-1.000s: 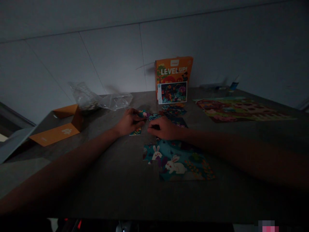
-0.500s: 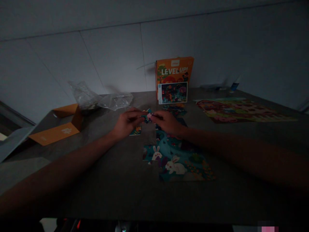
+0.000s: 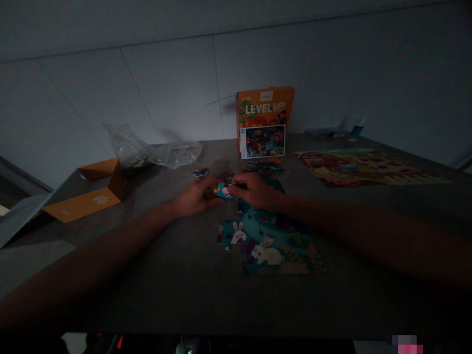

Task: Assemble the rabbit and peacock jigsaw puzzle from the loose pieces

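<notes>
My left hand (image 3: 196, 195) is closed round the left side of a teal and pink jigsaw puzzle piece (image 3: 223, 191); whether it is one piece or several joined ones I cannot tell. From the right, my right hand (image 3: 253, 190) pinches at the same piece with thumb and fingers, some of them hidden. Below and right of the hands lies a partly joined jigsaw puzzle (image 3: 273, 221) with white rabbits on a teal ground. My right wrist covers part of it. Just beyond my left hand rests a loose puzzle piece (image 3: 201, 172).
An orange puzzle box (image 3: 254, 106) stands against the wall, a picture card (image 3: 263, 141) leaning on it. More puzzle pieces (image 3: 264, 167) lie before the card. An orange box (image 3: 84, 201) and clear plastic bags (image 3: 177, 153) are left; a finished puzzle (image 3: 368, 169) and small bottle (image 3: 357, 130) are right.
Both hands have come down a little nearer to me with the piece between them. The orange-leaf piece under my left hand is out of sight, and the loose piece beyond it now shows.
</notes>
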`<action>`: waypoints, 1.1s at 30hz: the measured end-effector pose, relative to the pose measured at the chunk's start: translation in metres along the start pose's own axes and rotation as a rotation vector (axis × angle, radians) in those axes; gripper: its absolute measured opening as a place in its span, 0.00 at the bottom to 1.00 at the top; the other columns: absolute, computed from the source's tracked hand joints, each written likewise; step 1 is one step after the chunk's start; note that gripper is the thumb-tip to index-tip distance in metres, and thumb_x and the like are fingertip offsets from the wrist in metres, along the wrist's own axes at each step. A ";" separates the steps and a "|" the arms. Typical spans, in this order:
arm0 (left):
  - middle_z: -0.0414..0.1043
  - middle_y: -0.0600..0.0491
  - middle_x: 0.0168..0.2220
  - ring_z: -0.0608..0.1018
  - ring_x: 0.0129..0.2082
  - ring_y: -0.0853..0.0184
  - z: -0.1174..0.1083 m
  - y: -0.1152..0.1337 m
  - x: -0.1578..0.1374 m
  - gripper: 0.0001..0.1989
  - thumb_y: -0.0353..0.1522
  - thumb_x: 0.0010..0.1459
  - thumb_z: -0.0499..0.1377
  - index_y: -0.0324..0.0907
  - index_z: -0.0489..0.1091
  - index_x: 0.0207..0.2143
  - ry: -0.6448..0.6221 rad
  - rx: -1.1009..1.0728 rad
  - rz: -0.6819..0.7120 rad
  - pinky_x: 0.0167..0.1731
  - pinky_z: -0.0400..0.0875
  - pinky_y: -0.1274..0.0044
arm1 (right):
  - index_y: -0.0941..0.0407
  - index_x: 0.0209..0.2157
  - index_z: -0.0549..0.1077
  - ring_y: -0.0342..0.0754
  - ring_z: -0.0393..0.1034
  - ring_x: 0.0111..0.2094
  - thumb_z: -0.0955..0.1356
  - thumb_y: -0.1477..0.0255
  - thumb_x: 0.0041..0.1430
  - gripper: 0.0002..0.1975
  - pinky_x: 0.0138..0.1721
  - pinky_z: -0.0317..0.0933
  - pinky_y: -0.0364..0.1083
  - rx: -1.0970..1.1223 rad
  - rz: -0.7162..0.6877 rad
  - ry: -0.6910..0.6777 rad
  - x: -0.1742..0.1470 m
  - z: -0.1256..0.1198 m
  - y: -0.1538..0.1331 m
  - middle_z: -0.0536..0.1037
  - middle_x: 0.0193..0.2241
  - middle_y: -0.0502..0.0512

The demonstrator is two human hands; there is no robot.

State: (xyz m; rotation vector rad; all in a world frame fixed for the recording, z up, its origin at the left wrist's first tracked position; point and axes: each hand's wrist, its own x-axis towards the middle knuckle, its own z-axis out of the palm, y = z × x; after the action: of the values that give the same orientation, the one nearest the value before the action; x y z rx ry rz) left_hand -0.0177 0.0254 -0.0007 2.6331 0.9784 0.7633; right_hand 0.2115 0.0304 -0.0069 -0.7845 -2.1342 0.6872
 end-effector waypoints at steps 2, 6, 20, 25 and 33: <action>0.77 0.47 0.48 0.80 0.45 0.60 -0.001 0.001 0.001 0.20 0.38 0.60 0.64 0.41 0.71 0.52 -0.002 0.028 0.051 0.46 0.76 0.70 | 0.56 0.22 0.64 0.40 0.56 0.23 0.67 0.69 0.61 0.14 0.27 0.47 0.42 -0.037 0.004 -0.018 -0.001 0.000 -0.002 0.64 0.19 0.45; 0.77 0.45 0.51 0.79 0.50 0.58 -0.002 0.001 0.001 0.19 0.39 0.62 0.63 0.41 0.72 0.53 -0.002 0.059 0.117 0.52 0.74 0.68 | 0.57 0.22 0.66 0.40 0.57 0.23 0.68 0.73 0.61 0.14 0.29 0.47 0.43 -0.152 0.033 0.005 -0.003 0.000 -0.008 0.66 0.19 0.46; 0.77 0.44 0.53 0.78 0.52 0.55 -0.003 -0.004 0.002 0.25 0.42 0.61 0.65 0.42 0.71 0.59 0.015 0.114 0.145 0.52 0.75 0.64 | 0.58 0.26 0.72 0.42 0.63 0.26 0.68 0.74 0.65 0.11 0.31 0.48 0.43 -0.337 0.095 0.002 -0.004 0.002 -0.012 0.73 0.23 0.51; 0.77 0.44 0.51 0.78 0.51 0.56 -0.004 -0.004 0.003 0.25 0.42 0.62 0.64 0.40 0.71 0.58 -0.003 0.111 0.142 0.52 0.74 0.66 | 0.58 0.26 0.71 0.42 0.62 0.25 0.68 0.73 0.64 0.12 0.30 0.48 0.44 -0.335 0.080 0.006 -0.003 0.002 -0.011 0.71 0.22 0.50; 0.71 0.52 0.27 0.73 0.30 0.67 -0.009 0.020 0.002 0.19 0.43 0.65 0.59 0.39 0.73 0.26 -0.015 -0.138 0.065 0.33 0.69 0.75 | 0.58 0.23 0.69 0.40 0.58 0.23 0.65 0.68 0.63 0.15 0.28 0.47 0.43 -0.146 -0.236 -0.153 -0.009 -0.005 -0.008 0.65 0.19 0.47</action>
State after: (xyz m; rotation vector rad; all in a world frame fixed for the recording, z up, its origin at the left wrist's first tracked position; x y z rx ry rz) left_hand -0.0108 0.0122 0.0147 2.5582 0.8094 0.7940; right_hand 0.2179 0.0197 -0.0025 -0.5569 -2.3897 0.4842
